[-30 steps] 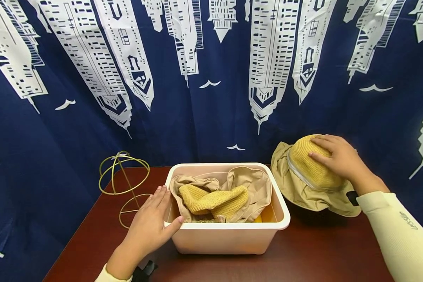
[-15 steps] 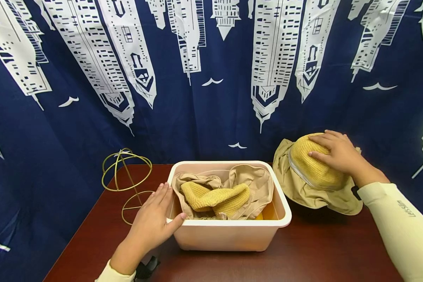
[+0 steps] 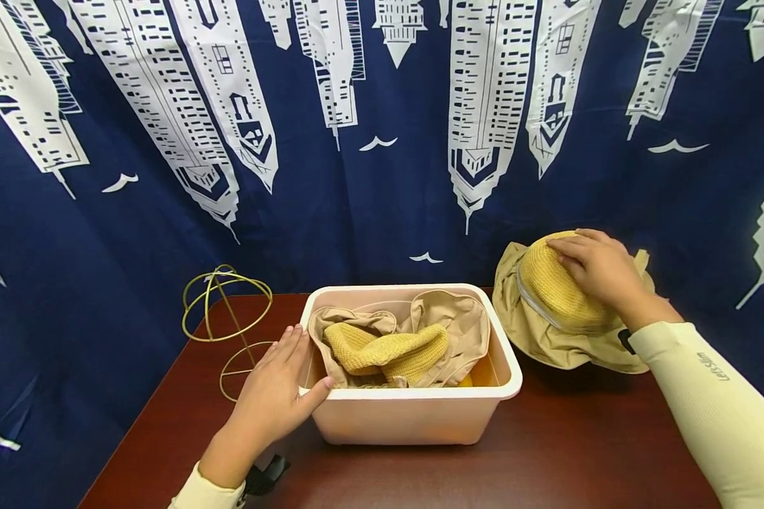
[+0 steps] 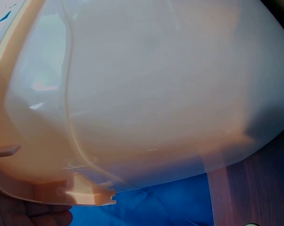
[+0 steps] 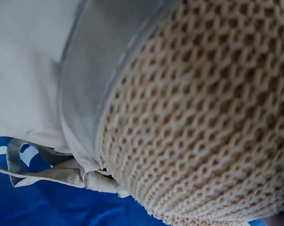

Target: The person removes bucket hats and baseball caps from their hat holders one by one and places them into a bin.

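Now — right hand (image 3: 601, 270), right of bin (image 3: 414, 420): thumb nearer fingertips than before, on yellow hat (image 3: 550, 286); grip unclear | left hand (image 3: 272, 396) — fingers straight, still at bin's left rim

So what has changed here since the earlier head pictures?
The right hand has shifted slightly toward the bin over the yellow-crowned hat, its thumb drawn nearer the other fingers; whether it grips can't be told. The left hand stays at the bin's rim. The bin, the hat inside it and the wire stand stay put.
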The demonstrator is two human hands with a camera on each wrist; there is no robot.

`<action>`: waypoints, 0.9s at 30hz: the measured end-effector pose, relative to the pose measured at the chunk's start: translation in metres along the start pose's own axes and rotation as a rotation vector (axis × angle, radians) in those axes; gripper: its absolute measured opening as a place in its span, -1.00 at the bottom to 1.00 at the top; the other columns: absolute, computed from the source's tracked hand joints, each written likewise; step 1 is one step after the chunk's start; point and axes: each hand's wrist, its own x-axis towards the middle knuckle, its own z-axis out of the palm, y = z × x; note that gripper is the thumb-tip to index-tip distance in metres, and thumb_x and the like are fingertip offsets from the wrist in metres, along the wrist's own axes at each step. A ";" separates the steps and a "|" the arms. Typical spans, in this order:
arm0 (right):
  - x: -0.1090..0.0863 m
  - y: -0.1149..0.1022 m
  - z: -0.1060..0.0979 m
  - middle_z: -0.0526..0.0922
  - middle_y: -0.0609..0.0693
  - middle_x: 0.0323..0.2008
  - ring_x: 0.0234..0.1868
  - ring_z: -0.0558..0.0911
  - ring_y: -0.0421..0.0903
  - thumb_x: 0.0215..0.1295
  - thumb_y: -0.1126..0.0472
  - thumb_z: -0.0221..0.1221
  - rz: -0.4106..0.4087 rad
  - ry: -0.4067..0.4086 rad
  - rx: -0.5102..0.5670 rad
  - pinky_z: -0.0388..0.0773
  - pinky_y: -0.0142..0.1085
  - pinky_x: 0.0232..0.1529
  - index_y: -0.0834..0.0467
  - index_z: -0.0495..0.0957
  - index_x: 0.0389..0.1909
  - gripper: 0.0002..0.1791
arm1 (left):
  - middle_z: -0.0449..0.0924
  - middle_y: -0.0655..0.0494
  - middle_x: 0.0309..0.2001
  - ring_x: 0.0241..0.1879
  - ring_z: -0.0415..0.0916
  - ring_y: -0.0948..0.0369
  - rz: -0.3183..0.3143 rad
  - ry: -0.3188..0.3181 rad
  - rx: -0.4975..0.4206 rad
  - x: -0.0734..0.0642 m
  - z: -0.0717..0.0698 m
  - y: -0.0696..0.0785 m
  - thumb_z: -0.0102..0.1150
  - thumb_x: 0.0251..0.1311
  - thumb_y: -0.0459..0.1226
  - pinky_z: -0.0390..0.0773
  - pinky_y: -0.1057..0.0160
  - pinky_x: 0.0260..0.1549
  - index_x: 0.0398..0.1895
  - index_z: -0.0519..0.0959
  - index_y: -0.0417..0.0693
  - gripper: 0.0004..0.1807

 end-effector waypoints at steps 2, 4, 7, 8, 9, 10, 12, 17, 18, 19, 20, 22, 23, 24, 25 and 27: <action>0.003 -0.004 0.003 0.69 0.22 -0.03 0.12 0.48 0.30 0.16 0.44 0.29 0.007 0.008 -0.010 0.37 0.23 0.04 0.21 0.67 0.00 -0.65 | 0.28 -0.31 0.39 0.43 0.17 -0.11 -0.004 0.002 0.003 -0.001 -0.001 -0.002 0.13 0.25 0.19 0.22 -0.11 0.35 0.37 0.30 -0.46 -0.07; 0.006 -0.007 0.006 0.69 0.22 -0.04 0.11 0.49 0.30 0.17 0.44 0.29 0.013 0.011 -0.010 0.37 0.24 0.02 0.22 0.68 -0.02 -0.67 | 0.28 -0.31 0.39 0.43 0.16 -0.11 -0.008 0.005 0.005 -0.002 -0.002 -0.004 0.13 0.25 0.18 0.21 -0.11 0.35 0.37 0.30 -0.46 -0.07; 0.010 -0.010 0.008 0.67 0.23 -0.02 0.11 0.48 0.29 0.17 0.44 0.28 0.014 -0.010 -0.004 0.37 0.25 0.01 0.22 0.68 -0.03 -0.69 | 0.28 -0.30 0.39 0.44 0.16 -0.10 -0.017 0.012 0.002 -0.003 -0.003 -0.007 0.13 0.25 0.18 0.21 -0.12 0.36 0.37 0.30 -0.45 -0.07; 0.011 -0.010 0.008 0.67 0.23 -0.01 0.12 0.48 0.29 0.19 0.43 0.28 0.016 -0.025 -0.002 0.37 0.25 0.01 0.22 0.68 -0.03 -0.69 | 0.27 -0.29 0.40 0.44 0.16 -0.11 -0.020 0.013 0.001 -0.004 -0.003 -0.007 0.13 0.25 0.18 0.21 -0.12 0.35 0.38 0.30 -0.45 -0.07; 0.012 -0.010 0.008 0.66 0.23 0.00 0.12 0.47 0.29 0.20 0.42 0.27 0.017 -0.042 0.003 0.36 0.26 0.00 0.21 0.67 -0.01 -0.69 | 0.27 -0.30 0.40 0.43 0.16 -0.11 -0.024 0.013 -0.002 -0.005 -0.004 -0.007 0.13 0.25 0.18 0.21 -0.12 0.35 0.38 0.30 -0.45 -0.07; 0.013 -0.009 0.008 0.65 0.23 0.01 0.12 0.47 0.30 0.21 0.41 0.27 0.017 -0.059 0.004 0.35 0.26 0.00 0.21 0.67 0.00 -0.68 | 0.27 -0.29 0.40 0.43 0.16 -0.11 -0.028 0.014 -0.005 -0.005 -0.004 -0.008 0.13 0.25 0.18 0.21 -0.12 0.35 0.38 0.30 -0.45 -0.07; 0.015 -0.007 0.006 0.63 0.25 0.04 0.13 0.45 0.31 0.22 0.39 0.26 0.026 -0.086 0.009 0.34 0.26 0.01 0.22 0.64 0.04 -0.66 | 0.26 -0.30 0.40 0.43 0.16 -0.12 -0.029 0.010 -0.012 -0.005 -0.003 -0.007 0.12 0.26 0.18 0.20 -0.12 0.35 0.39 0.28 -0.45 -0.06; 0.013 -0.002 0.002 0.56 0.32 0.11 0.15 0.43 0.35 0.22 0.35 0.29 0.078 -0.134 0.025 0.31 0.28 0.06 0.31 0.56 0.14 -0.56 | 0.26 -0.30 0.40 0.44 0.14 -0.11 -0.018 0.006 -0.022 -0.004 -0.002 -0.006 0.10 0.27 0.19 0.20 -0.12 0.36 0.38 0.28 -0.45 -0.06; 0.013 -0.001 0.001 0.55 0.34 0.12 0.15 0.43 0.36 0.22 0.34 0.29 0.087 -0.141 0.028 0.31 0.28 0.08 0.33 0.55 0.14 -0.55 | 0.27 -0.30 0.40 0.44 0.14 -0.11 -0.016 0.007 -0.021 -0.004 -0.001 -0.006 0.10 0.27 0.19 0.20 -0.11 0.36 0.38 0.29 -0.45 -0.07; 0.012 -0.002 0.001 0.54 0.34 0.14 0.16 0.42 0.37 0.22 0.33 0.29 0.093 -0.145 0.034 0.30 0.28 0.09 0.33 0.55 0.14 -0.56 | 0.27 -0.30 0.39 0.44 0.14 -0.11 -0.016 0.009 -0.020 -0.005 -0.002 -0.006 0.10 0.27 0.19 0.21 -0.12 0.35 0.38 0.30 -0.46 -0.07; 0.012 -0.001 0.002 0.53 0.34 0.15 0.17 0.42 0.37 0.23 0.32 0.29 0.094 -0.146 0.038 0.30 0.28 0.10 0.34 0.56 0.12 -0.58 | 0.28 -0.30 0.39 0.44 0.14 -0.11 -0.018 0.012 -0.022 -0.005 -0.002 -0.006 0.11 0.26 0.19 0.21 -0.11 0.35 0.37 0.30 -0.46 -0.07; 0.012 -0.002 0.003 0.53 0.34 0.15 0.17 0.42 0.37 0.24 0.33 0.28 0.084 -0.135 0.045 0.30 0.27 0.11 0.34 0.59 0.08 -0.62 | 0.27 -0.29 0.39 0.44 0.14 -0.10 -0.025 0.014 -0.027 -0.006 -0.003 -0.006 0.12 0.25 0.19 0.20 -0.11 0.36 0.37 0.30 -0.45 -0.06; 0.011 -0.002 0.003 0.54 0.33 0.14 0.16 0.43 0.37 0.24 0.34 0.29 0.076 -0.119 0.046 0.30 0.26 0.10 0.33 0.61 0.05 -0.65 | 0.27 -0.29 0.40 0.45 0.13 -0.09 -0.025 0.013 -0.028 -0.005 -0.002 -0.006 0.12 0.25 0.19 0.20 -0.11 0.36 0.38 0.30 -0.45 -0.06; 0.011 -0.003 0.002 0.56 0.33 0.12 0.14 0.43 0.36 0.22 0.36 0.29 0.070 -0.098 0.048 0.31 0.25 0.08 0.32 0.63 0.02 -0.67 | 0.27 -0.29 0.40 0.45 0.13 -0.09 -0.022 0.010 -0.030 -0.005 -0.002 -0.006 0.11 0.26 0.20 0.19 -0.11 0.36 0.38 0.30 -0.44 -0.06; 0.010 -0.004 0.002 0.57 0.32 0.10 0.12 0.45 0.36 0.20 0.38 0.30 0.063 -0.074 0.048 0.32 0.24 0.06 0.32 0.65 -0.02 -0.69 | 0.26 -0.29 0.40 0.45 0.12 -0.09 -0.018 0.007 -0.033 -0.004 -0.002 -0.005 0.11 0.26 0.20 0.19 -0.11 0.37 0.38 0.29 -0.44 -0.06; 0.008 -0.005 0.001 0.60 0.30 0.06 0.09 0.46 0.34 0.16 0.43 0.30 0.050 -0.035 0.049 0.33 0.23 0.02 0.31 0.68 -0.08 -0.73 | 0.26 -0.28 0.40 0.45 0.11 -0.09 -0.013 0.006 -0.037 -0.003 -0.001 -0.005 0.11 0.26 0.20 0.19 -0.10 0.37 0.39 0.29 -0.44 -0.06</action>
